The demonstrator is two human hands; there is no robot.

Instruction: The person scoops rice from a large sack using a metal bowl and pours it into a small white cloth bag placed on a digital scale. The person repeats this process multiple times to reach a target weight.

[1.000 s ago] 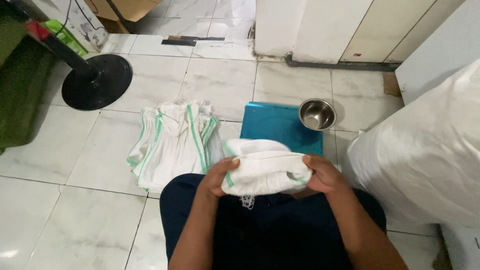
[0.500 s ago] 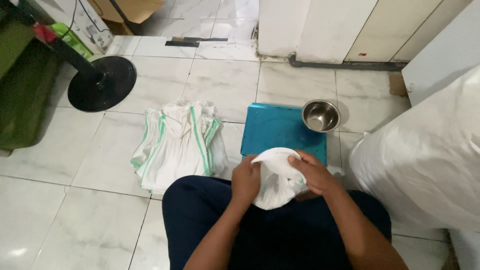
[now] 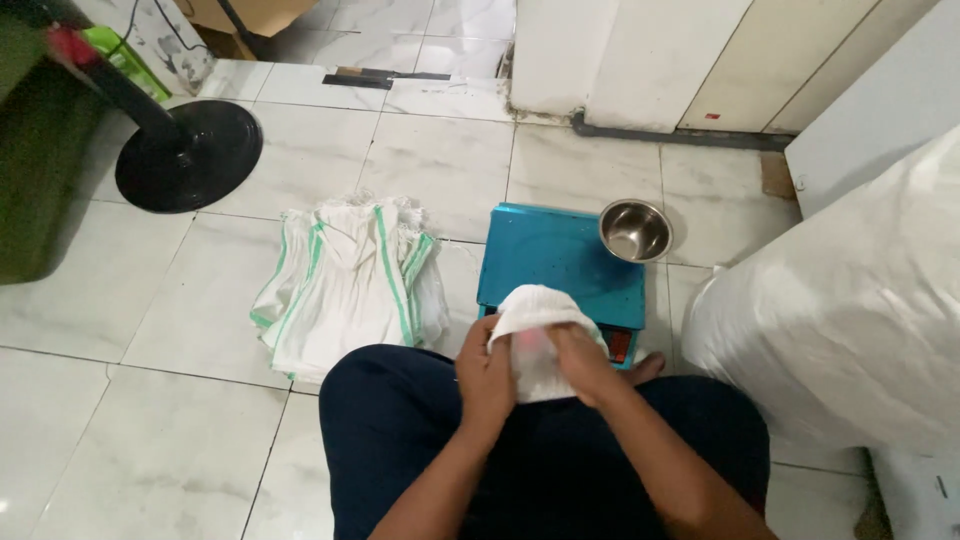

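The person sits on the tiled floor (image 3: pixel 120 450), dark trousers filling the near edge of the view. Both hands meet over the lap: the left hand (image 3: pixel 487 375) has its grip clenched on the near side of a small white sack (image 3: pixel 530 320), and the right hand (image 3: pixel 580 362) grips the same sack from the other side, fingers pressed into the cloth. The sack is bunched up between them, its rounded top rising just over the near edge of the teal scale (image 3: pixel 560 262). It looks to me like the sack is being worked open or folded at its mouth; which, I cannot tell. A next move would need both grips kept firm so the cloth does not slip. Left of the scale lies a stack of white sacks with green stripes (image 3: pixel 345 285). At the scale's far right corner stands a steel bowl (image 3: pixel 634 231). A big stuffed white bag (image 3: pixel 850 310) bulks at the right, and a black round fan base (image 3: pixel 188 155) sits farther off at the left.
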